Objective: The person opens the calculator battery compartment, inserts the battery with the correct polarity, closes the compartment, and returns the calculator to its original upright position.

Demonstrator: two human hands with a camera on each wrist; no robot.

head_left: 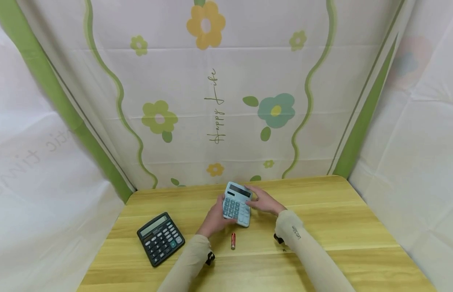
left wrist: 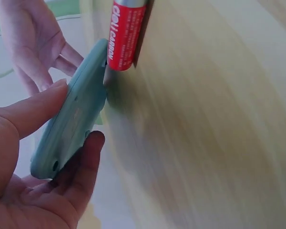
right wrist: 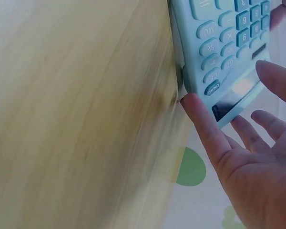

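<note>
A light blue calculator (head_left: 236, 209) is tilted above the wooden table, its keys and dark display facing up. My left hand (head_left: 215, 217) grips its lower left side, thumb on one face and fingers behind, as the left wrist view shows. At the display end is my right hand (head_left: 264, 201). Its thumb (right wrist: 275, 78) lies over the display while the index fingertip is right at the corner; the other fingers reach behind the edge. A red AA battery (head_left: 233, 241) lies on the table just below the calculator, with "deli carbon" lettering in the left wrist view.
A black desk calculator (head_left: 160, 239) lies face up on the table (head_left: 339, 243), left of my left forearm. White cloth (head_left: 226, 81) printed with flowers hangs along the table's far edge, and more white cloth flanks both sides.
</note>
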